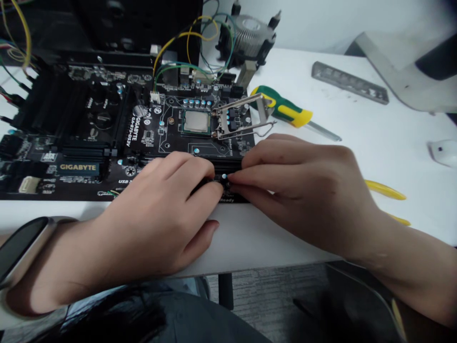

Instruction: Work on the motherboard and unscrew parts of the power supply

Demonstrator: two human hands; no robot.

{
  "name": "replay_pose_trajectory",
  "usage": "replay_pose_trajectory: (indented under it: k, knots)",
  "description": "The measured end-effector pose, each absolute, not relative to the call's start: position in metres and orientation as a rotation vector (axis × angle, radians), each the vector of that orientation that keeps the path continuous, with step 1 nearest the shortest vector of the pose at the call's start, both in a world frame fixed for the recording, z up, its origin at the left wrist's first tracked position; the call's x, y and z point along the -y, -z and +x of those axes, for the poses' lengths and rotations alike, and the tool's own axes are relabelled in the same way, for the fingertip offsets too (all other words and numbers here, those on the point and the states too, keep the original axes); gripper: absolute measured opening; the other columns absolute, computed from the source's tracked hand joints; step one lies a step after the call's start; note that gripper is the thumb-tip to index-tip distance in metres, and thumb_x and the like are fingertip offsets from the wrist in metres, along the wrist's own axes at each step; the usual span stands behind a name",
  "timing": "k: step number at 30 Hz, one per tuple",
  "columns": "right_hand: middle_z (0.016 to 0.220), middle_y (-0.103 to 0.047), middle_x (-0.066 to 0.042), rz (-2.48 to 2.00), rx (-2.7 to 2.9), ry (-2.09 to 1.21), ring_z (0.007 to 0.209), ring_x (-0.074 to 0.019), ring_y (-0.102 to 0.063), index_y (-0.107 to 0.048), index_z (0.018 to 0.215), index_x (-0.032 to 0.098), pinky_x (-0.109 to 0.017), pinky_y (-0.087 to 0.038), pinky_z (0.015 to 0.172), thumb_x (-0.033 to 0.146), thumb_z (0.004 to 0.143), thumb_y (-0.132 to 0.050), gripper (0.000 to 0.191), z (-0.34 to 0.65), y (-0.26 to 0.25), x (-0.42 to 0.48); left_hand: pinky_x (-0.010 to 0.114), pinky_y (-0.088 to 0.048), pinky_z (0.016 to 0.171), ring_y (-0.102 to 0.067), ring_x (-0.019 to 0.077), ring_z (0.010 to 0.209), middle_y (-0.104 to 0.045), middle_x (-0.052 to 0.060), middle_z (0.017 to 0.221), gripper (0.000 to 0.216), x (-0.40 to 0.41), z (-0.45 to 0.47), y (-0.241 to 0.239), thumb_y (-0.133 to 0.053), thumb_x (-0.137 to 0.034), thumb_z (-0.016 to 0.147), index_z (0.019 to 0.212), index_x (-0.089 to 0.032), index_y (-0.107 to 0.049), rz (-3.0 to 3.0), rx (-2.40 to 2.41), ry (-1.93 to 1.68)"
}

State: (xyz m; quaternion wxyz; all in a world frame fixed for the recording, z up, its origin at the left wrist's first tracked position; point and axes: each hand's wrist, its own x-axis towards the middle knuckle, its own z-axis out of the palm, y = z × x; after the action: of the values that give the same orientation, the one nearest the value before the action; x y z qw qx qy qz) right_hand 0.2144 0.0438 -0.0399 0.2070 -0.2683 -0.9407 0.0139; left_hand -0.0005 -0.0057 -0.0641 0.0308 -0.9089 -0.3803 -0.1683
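Note:
A black motherboard (107, 124) lies flat on the white table (374, 128). Its processor socket stands with the metal load plate (237, 116) swung up, showing the silver processor (195, 121). My left hand (157, 219) and my right hand (307, 190) meet at the board's near edge, by the long black memory slots (228, 164). Fingertips of both hands press together on a small dark part there; I cannot make out what it is. A watch with a pale strap sits on my left wrist (24, 243).
A green and yellow screwdriver (285, 110) lies right of the board. Behind it stand a cooler fan (248, 35) with coloured wires and a grey metal shield plate (350, 82). Yellow-handled tool tips (385, 190) show past my right hand. A white mouse (444, 152) is far right.

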Motion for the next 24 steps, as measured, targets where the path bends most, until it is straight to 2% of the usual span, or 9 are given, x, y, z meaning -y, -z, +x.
replay_pose_trajectory:
  k: [6, 13, 24]
  knots:
    - [0.077, -0.066, -0.002, -0.659, 2.653, 0.006, 0.071, -0.0121, -0.056, -0.074, 0.075, 0.017, -0.025, -0.042, 0.062, 0.011, 0.093, -0.055, 0.027, 0.2149, 0.0391, -0.0461, 0.045, -0.052, 0.076, -0.057, 0.0299, 0.099, -0.059, 0.014, 0.108, 0.028, 0.0052, -0.0002, 0.0649, -0.045, -0.032, 0.093, 0.105, -0.016, -0.062, -2.800, 1.178, 0.514]
    - [0.080, -0.065, -0.003, -0.698, 2.712, -0.035, 0.075, -0.0138, -0.055, -0.074, 0.080, 0.016, -0.027, -0.043, 0.066, 0.009, 0.091, -0.053, 0.024, 0.2152, 0.0379, -0.0442, 0.045, -0.053, 0.074, -0.058, 0.0305, 0.099, -0.061, 0.014, 0.107, 0.027, 0.0048, 0.0000, 0.0637, -0.045, -0.032, 0.093, 0.105, -0.015, -0.063, -2.799, 1.165, 0.508]
    - [0.076, -0.057, -0.005, -0.510, 2.763, 0.244, 0.071, -0.0173, -0.047, -0.068, 0.078, 0.014, -0.033, -0.042, 0.065, 0.012, 0.096, -0.050, 0.026, 0.2138, 0.0407, -0.0477, 0.047, -0.056, 0.068, -0.062, 0.0326, 0.093, -0.064, 0.016, 0.099, 0.029, 0.0030, 0.0004, 0.0609, -0.047, -0.030, 0.091, 0.101, -0.011, -0.066, -2.804, 1.099, 0.550]
